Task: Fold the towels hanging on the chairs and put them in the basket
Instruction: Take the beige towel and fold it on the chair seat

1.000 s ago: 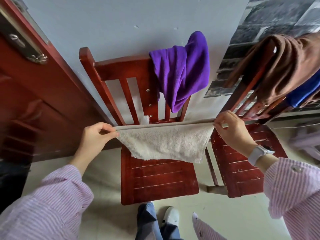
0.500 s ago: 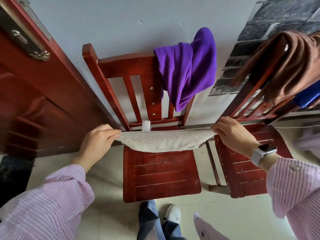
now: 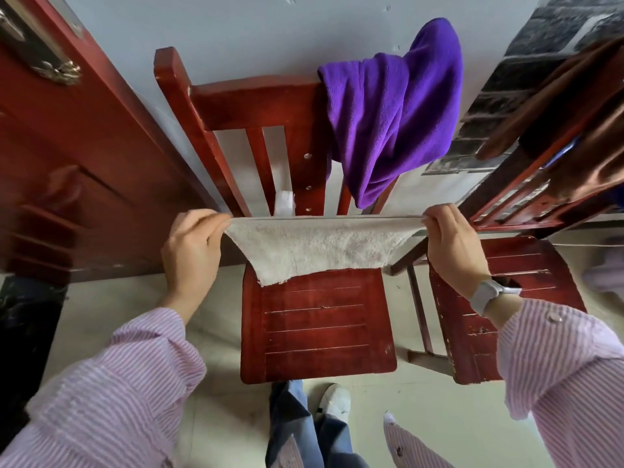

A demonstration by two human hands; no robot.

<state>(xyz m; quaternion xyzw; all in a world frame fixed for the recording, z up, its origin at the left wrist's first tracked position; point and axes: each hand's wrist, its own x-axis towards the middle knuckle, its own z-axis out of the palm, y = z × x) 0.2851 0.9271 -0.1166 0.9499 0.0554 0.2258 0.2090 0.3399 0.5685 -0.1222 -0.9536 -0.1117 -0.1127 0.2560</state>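
Two hands held one beige towel [image 3: 320, 251] stretched level over the seat of the near chair [image 3: 317, 332], and the towel's long axis ran straight across from one hand to the other. At the left, beside the red door [image 3: 67, 157], the left hand [image 3: 190, 251] was pinched shut on the towel's left top corner, knuckles up, wrist bent and the striped sleeve coming in from low left. Between the hands the cloth hung down only a short way — it looked already doubled — with its lower edge just above the seat, lower at the left than the right. Behind it a purple towel [image 3: 395, 109] hung on the chair back. At the right, the right hand [image 3: 452, 244] was pinched shut on the other top corner, watch [image 3: 489, 293] on the wrist, over the second chair [image 3: 499, 298], which carried a brown towel [image 3: 574, 130]. Neither hand was nearer; the next fold probably called for bringing them together. No basket was in view.
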